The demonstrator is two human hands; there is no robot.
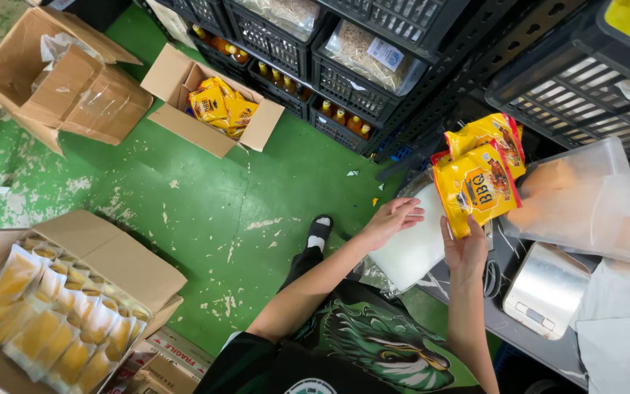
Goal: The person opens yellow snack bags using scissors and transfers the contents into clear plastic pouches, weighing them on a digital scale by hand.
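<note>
We cannot see the lower corner of the front yellow snack packet (475, 188), which the right hand (466, 248) covers, and that packet hides most of the second packet (491, 133) behind it. The box of yellow pouches (60, 314) at near left runs off the picture's edge. The bottles (344, 117) in the far black crates (373, 95) are too small to tell apart. The clear bin (585, 197) on the right blurs its contents.

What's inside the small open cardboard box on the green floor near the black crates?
The small cardboard box holds yellow snack packets, piled loosely, like the ones in the right hand. Whatever lies under the top packets, and the box bottom, is covered.
</note>
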